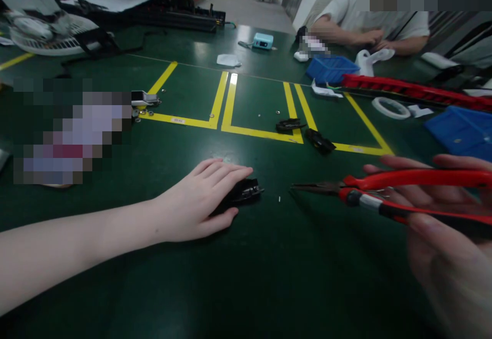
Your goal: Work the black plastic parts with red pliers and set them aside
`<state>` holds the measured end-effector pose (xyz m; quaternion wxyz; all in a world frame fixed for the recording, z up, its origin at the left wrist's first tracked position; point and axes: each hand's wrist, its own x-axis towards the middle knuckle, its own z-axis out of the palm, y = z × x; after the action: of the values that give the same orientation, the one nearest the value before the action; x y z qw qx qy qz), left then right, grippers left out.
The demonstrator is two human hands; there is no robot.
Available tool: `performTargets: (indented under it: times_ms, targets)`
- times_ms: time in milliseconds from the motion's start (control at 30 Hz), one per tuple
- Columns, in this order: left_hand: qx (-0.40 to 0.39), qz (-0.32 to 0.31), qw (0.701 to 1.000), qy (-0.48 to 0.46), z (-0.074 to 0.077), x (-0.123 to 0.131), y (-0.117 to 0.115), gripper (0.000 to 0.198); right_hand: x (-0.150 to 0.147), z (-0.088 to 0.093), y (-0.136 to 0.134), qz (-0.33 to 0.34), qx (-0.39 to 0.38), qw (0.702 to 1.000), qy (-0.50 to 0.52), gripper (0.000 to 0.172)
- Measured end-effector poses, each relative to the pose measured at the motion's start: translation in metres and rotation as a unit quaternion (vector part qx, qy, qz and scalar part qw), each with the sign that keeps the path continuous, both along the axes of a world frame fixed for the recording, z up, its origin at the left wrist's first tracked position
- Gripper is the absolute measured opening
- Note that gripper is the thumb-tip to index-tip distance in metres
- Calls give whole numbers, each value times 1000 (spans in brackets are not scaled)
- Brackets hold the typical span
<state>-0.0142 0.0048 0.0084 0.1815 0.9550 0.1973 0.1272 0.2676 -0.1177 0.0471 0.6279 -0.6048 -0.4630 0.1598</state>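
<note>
Pliers (415,177) in right fingers' (403,162) grasp; black part (248,191) under flat left fingers (223,172); table (277,262) between.

On my feed the table (246,287) is a deep green, ruled with bright yellow tape lines (219,100) in box shapes. The needle-nose pliers (384,190) have red handles edged in black (with a pale band near the joint) and dark tips. The small plastic part (246,191) is black, as is a loose clip (320,141). Farther off I see a blue basket (330,68), a blue bin (461,131), a red rail (415,90), a white tape ring (391,107) and a pale turquoise gadget (263,41).
</note>
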Motion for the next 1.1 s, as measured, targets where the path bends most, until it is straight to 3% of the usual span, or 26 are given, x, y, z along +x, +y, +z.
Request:
performTargets:
  times_ms: [133,333,600,933,1100]
  targets:
    - [-2,-2,1000,-1,0,0,0,54,-5,5,-2,49,-11,999,13,57]
    - [-1,3,1000,6,1,-1,0,54,-19,7,-2,47,-38,998,14,63]
    - [5,5,1000,16,2,0,1,52,-3,-2,-1,98,-14,995,17,59]
    - [4,5,1000,14,2,-1,0,51,8,-9,-2,97,12,995,-33,53]
    - [10,42,999,3,2,0,1,53,5,-9,-1,67,27,997,-3,54]
